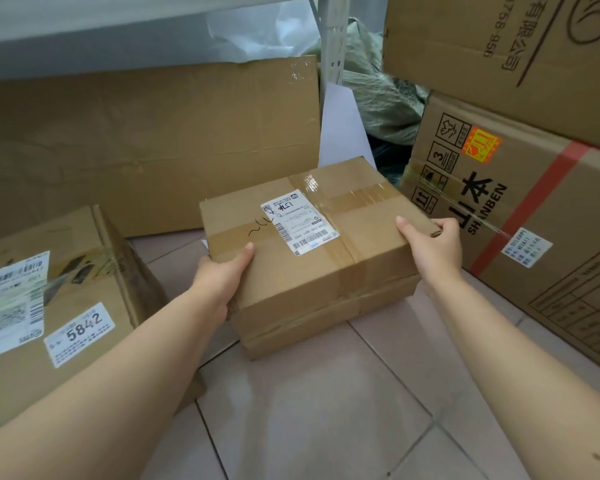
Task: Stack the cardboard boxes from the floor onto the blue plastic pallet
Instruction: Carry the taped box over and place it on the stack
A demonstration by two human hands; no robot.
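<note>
A taped cardboard box with a white shipping label lies in the middle of the view, on top of a flatter cardboard box that rests on the tiled floor. My left hand grips the top box at its near left corner, thumb on the lid. My right hand holds its right edge, thumb on top and fingers down the side. The blue plastic pallet is not in view.
A labelled box marked 5842 stands at the left. A large flat cardboard sheet leans at the back under a metal shelf. Big printed cartons are stacked at the right. Pale floor tiles lie in front.
</note>
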